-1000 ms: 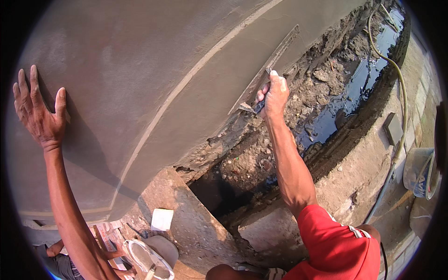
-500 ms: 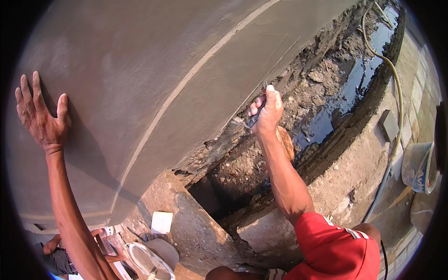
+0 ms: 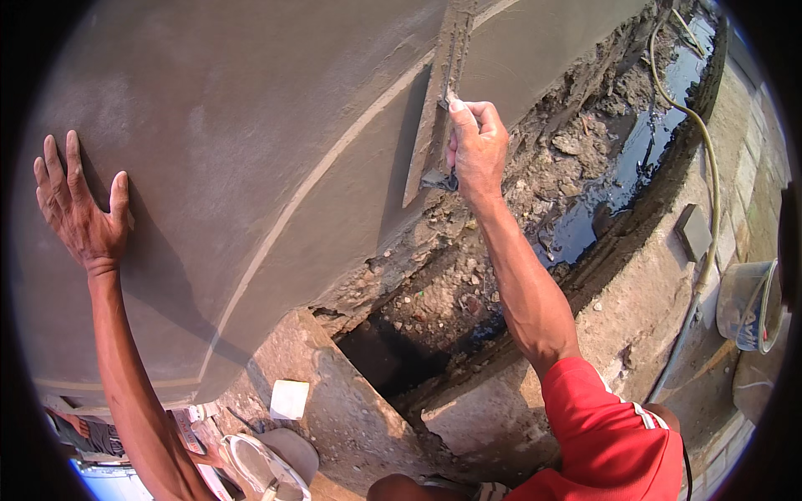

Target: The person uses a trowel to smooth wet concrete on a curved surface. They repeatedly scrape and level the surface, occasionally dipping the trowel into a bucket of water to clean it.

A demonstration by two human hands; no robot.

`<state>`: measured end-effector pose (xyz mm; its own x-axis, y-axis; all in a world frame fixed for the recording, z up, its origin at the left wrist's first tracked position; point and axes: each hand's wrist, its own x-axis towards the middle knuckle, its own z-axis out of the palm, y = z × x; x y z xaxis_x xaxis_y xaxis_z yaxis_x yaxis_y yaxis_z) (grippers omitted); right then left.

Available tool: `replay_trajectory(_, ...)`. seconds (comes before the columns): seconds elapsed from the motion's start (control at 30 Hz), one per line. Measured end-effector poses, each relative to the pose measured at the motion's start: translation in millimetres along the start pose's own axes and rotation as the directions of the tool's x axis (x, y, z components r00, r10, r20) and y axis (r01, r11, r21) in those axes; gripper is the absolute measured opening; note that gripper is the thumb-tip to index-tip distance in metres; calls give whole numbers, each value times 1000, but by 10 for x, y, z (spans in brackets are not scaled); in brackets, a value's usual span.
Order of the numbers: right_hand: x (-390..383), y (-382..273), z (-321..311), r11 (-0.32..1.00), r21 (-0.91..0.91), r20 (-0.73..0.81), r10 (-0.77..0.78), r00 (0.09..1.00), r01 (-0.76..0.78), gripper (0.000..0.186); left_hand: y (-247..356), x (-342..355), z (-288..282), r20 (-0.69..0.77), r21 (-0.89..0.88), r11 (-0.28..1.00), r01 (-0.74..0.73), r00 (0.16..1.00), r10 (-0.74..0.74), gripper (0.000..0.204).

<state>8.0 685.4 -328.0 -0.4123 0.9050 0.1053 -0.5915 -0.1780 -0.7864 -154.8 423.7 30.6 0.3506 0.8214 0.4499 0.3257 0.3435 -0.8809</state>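
A smooth grey plastered wall [image 3: 209,100] fills the upper left, crossed by a pale curved stripe [image 3: 280,213]. My left hand [image 3: 88,221] rests on it with fingers spread, holding nothing. My right hand [image 3: 480,150] is closed around the handle of a long plastering trowel [image 3: 433,125], over the wall's lower band beside the trench. Tilted on its edge, the blade runs upward past the stripe and casts a dark shadow on the plaster. My fingers hide most of the handle.
Below the wall runs a rubble trench [image 3: 451,284] with dark water [image 3: 614,200]. A hose [image 3: 712,159], a grey block [image 3: 693,232] and a clear bucket [image 3: 743,301] lie along the right. Lower left are a white square piece [image 3: 289,399], a bucket [image 3: 255,468] and another person's hand [image 3: 213,451].
My right hand has moved up along the wall with the trowel. The blade, earlier seen nearly edge-on along the wall, is now tilted with its back showing. My left hand stays on the plaster.
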Motion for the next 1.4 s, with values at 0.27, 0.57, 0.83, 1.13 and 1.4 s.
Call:
replay_trajectory(0.27,-671,93,10,991,-101,193,-72,979,93,32,6,25,3,-9,8,1000,-5,1000,5,74)
replay_trajectory(0.57,775,349,-1386,840,499,-245,374,894,-215,38,12,49,-11,2,6,1000,-19,1000,19,74)
replay_trajectory(0.83,1162,121,-1236,903,351,-198,329,923,-246,34,11,45,-24,16,26,1000,-17,1000,16,74)
replay_trajectory(1.13,352,34,-405,867,-442,137,-191,972,232,35,-17,-25,11,37,32,999,32,999,-34,77)
replay_trajectory(1.4,-997,277,-72,857,-273,715,-123,688,436,34,-34,-55,29,18,7,999,43,999,-43,76)
